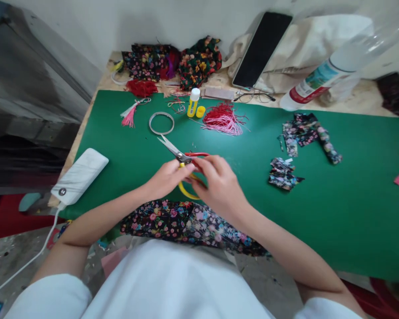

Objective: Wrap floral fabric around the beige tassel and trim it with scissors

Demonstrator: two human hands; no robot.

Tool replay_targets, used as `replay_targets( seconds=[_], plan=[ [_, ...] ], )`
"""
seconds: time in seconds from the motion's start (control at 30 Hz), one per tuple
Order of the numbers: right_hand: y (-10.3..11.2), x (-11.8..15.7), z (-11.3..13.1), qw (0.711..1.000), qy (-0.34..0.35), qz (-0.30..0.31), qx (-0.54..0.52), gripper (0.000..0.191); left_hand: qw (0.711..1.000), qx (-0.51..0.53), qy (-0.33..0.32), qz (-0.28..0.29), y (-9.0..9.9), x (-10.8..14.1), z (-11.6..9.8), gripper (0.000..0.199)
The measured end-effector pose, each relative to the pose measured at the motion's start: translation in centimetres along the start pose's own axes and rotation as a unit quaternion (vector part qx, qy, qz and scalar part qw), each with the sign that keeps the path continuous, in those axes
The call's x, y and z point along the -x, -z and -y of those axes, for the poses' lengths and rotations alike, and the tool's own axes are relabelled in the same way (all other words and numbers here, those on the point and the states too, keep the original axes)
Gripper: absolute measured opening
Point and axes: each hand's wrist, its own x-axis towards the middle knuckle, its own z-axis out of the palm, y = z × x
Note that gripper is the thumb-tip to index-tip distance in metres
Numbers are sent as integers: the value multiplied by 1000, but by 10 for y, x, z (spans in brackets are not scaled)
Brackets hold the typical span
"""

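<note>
Both hands meet over the near middle of the green mat (126, 168). Scissors (169, 145) with one red and one yellow handle lie under and between them, blades pointing to the upper left. The fingers of my left hand (168, 178) are closed near the pivot and yellow handle. My right hand (219, 184) has its fingers bent together by the handles; what its fingertips pinch is hidden. Dark floral fabric (173, 219) lies along the mat's near edge, just below the hands.
Beyond the hands are a tape roll (161, 123), glue stick (193, 103), pink and red threads (224, 119), phone (262, 48), glasses (254, 96) and bottle (319, 79). A power bank (80, 177) is at left, fabric pieces (282, 173) at right.
</note>
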Motion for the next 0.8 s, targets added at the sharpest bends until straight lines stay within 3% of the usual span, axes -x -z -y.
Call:
replay_targets(
  seconds=[0.1, 0.2, 0.3, 0.37, 0.47, 0.57, 0.67, 0.8],
  plan=[
    [-20, 6, 16, 993, 109, -13, 38, 33, 992, 42, 43, -108, 18, -3, -10, 44],
    [-38, 14, 18, 974, 217, 51, 28, 29, 975, 61, 20, -212, 57, -6, -25, 38],
    [-61, 9, 14, 967, 231, 109, 24, 50, 944, 86, -39, -317, 92, -6, -34, 26],
    [-80, -4, 13, 966, 218, 134, 31, 58, 923, 129, -31, -360, 103, -7, -34, 23],
    [-103, -31, 12, 974, 157, 154, 47, 63, 922, 140, -2, -361, 102, -9, -31, 21],
    [-105, -45, 6, 983, 70, 157, 68, 64, 937, 128, 19, -324, 93, -10, -29, 20],
    [-85, -32, -14, 984, -15, 150, 91, 66, 952, 114, 40, -282, 87, -9, -30, 19],
    [-46, 13, -56, 973, -131, 136, 133, 68, 964, 93, 61, -242, 89, -2, -36, 20]
  ],
)
